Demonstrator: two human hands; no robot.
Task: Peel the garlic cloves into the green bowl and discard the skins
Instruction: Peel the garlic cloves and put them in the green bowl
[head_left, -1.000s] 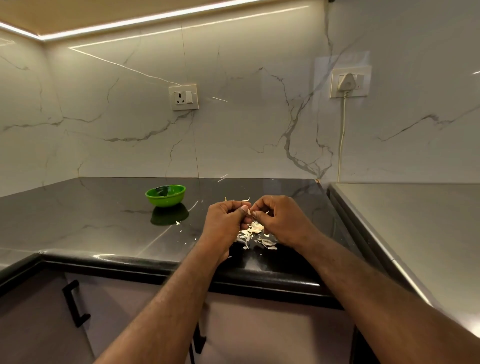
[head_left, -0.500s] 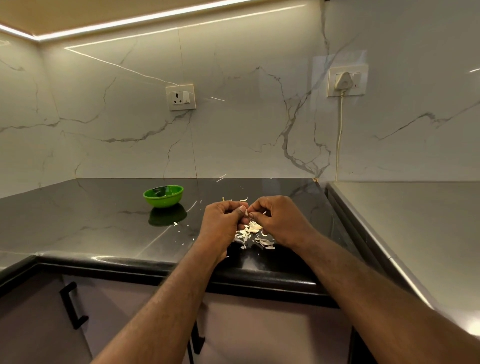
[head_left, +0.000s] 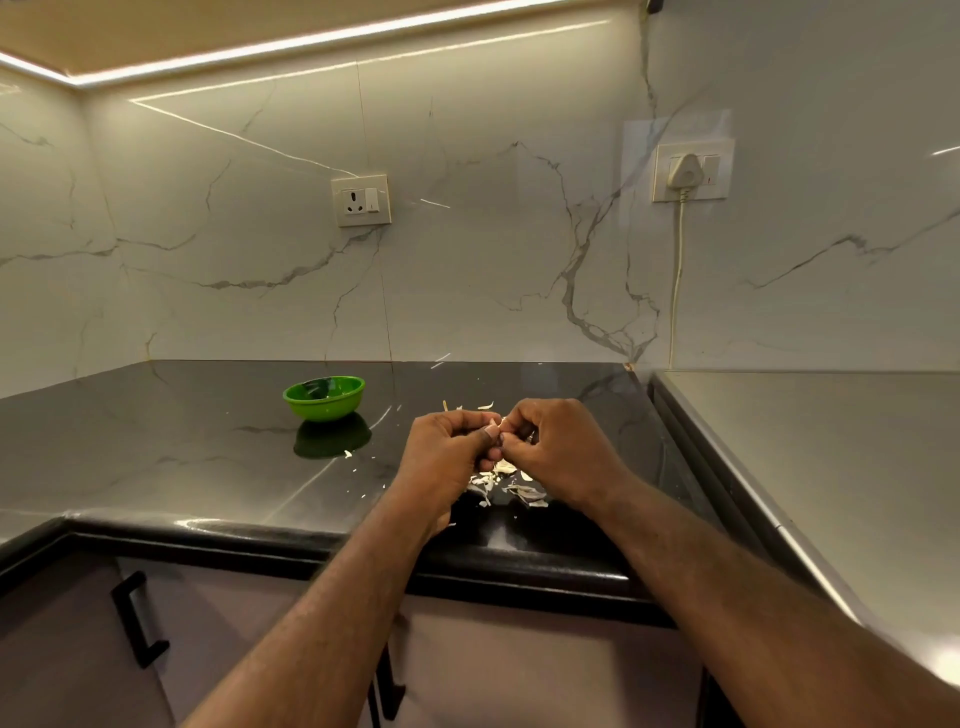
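Both hands meet fingertip to fingertip over the near middle of the black counter. The left hand and right hand are curled, pinching a small pale garlic clove that is mostly hidden between them. Loose skins lie scattered just beneath. The green bowl stands apart to the far left.

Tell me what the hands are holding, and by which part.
Both the left hand and right hand pinch something small between their fingertips, likely a garlic clove; the fingers hide it, so the part cannot be told.
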